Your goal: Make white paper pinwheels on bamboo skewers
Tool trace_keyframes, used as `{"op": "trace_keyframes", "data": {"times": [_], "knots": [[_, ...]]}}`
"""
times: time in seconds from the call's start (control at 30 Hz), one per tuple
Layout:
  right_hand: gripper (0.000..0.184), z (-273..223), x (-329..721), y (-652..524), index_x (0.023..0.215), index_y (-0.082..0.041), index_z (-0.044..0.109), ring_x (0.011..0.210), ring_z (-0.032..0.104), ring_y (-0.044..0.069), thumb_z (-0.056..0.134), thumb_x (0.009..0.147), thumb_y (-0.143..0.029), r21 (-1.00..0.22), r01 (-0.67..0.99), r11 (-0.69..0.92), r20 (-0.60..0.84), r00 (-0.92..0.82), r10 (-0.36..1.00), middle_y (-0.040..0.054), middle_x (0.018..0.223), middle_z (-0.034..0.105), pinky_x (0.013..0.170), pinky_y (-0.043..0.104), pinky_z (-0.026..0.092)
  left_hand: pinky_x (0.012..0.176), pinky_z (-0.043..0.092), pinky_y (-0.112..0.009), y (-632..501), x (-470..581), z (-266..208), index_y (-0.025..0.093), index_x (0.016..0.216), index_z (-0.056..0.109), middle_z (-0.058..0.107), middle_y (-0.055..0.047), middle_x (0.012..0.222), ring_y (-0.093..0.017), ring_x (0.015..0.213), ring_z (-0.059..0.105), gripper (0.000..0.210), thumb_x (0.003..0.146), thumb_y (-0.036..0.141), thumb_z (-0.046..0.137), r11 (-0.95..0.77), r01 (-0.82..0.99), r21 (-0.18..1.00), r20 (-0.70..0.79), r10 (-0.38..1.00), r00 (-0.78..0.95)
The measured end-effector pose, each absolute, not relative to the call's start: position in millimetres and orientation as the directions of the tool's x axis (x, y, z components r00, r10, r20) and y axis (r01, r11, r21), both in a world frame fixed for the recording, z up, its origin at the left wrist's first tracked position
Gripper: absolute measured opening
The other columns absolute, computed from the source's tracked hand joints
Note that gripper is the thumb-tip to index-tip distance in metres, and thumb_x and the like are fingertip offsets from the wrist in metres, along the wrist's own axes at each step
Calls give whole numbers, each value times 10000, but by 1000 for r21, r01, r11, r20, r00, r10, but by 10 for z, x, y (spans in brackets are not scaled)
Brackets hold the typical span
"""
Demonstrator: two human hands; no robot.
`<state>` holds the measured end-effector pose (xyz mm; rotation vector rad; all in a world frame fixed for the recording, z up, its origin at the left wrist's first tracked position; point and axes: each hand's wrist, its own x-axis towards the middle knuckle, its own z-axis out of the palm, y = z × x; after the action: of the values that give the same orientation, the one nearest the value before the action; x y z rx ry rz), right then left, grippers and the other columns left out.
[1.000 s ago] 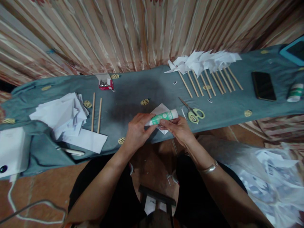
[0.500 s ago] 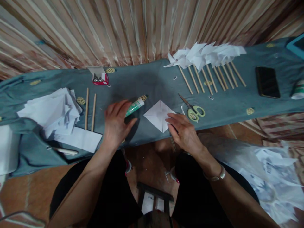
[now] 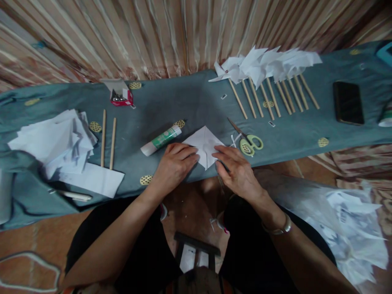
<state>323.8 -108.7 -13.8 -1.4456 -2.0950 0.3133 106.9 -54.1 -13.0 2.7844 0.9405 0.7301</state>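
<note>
A creased square of white paper [image 3: 206, 143] lies cornerwise near the front edge of the cloth-covered table. My left hand [image 3: 177, 165] has its fingers closed over the paper's left corner, which they partly hide. At the right corner, my right hand [image 3: 234, 165] holds the sheet under its fingertips, with the thumb low by the edge. A green and white glue stick [image 3: 162, 140] lies on its side just beyond my left hand. Scissors with light green handles [image 3: 250, 143] rest to the right of the paper, blades pointing away.
Several paper pinwheels on sticks [image 3: 269, 67] line the back right, with a phone [image 3: 348, 102] beside them. On the left are a paper pile [image 3: 58, 139], two wooden sticks [image 3: 113, 143], a pen [image 3: 73, 195] and an opened red box of small metal pieces [image 3: 121, 98].
My left hand has let go of the glue stick, now lying on the cloth, and moved right onto the paper. The paper's near part looks shifted in its folds. My right hand stays put.
</note>
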Motion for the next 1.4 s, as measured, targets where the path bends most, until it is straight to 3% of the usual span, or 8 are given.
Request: {"op": "trace_keyframes", "data": {"times": [0.3,0.7,0.87,1.0,1.2,1.4], "knots": [[243,-78,3263,-1084,1087,-192,650,1152,570,271,525,878,-198,-535,774,339,299,-203,933,108,1242,637,1023,499,457,872,474,-417,-505,1086,-87,171,1085,678,707,-93,1100,-245,1030,599,239,909,274,554,-788,530,313,322,613,721],[283,-22,3202,-1093,1117,-184,617,1197,540,280,565,840,-204,-555,750,360,285,-235,929,127,1268,604,1036,506,445,831,466,-377,-500,1132,-114,168,1010,688,704,-81,1026,-223,960,593,215,925,291,532,-783,549,292,343,622,704],[244,-13,3155,-1130,1061,-185,622,1220,520,288,578,822,-210,-557,741,376,261,-274,926,132,1293,581,1040,507,443,884,460,-418,-537,1102,-95,162,1043,668,676,-103,1087,-255,1027,580,327,869,430,596,-775,516,365,297,622,724],[196,-16,3178,-1143,999,-193,619,1194,540,283,566,811,-176,-566,743,356,277,-236,932,129,1270,597,1037,502,441,883,463,-410,-596,1104,-83,167,1040,661,674,-94,1056,-250,1014,588,297,855,397,622,-768,507,392,284,625,727],[363,-16,3205,-1159,1146,-214,543,1261,494,300,579,785,-200,-562,749,351,233,-265,936,130,1361,530,1053,527,411,844,463,-386,-684,1147,-55,184,1072,647,662,-77,1015,-240,982,583,254,869,333,612,-764,519,384,257,628,735],[436,-4,3216,-1204,1174,-192,525,1292,464,302,571,744,-147,-555,747,365,196,-309,931,149,1388,499,1067,515,399,802,455,-366,-716,1152,-55,159,1019,660,669,-70,978,-222,926,577,209,912,302,553,-788,500,361,301,605,737]]}}
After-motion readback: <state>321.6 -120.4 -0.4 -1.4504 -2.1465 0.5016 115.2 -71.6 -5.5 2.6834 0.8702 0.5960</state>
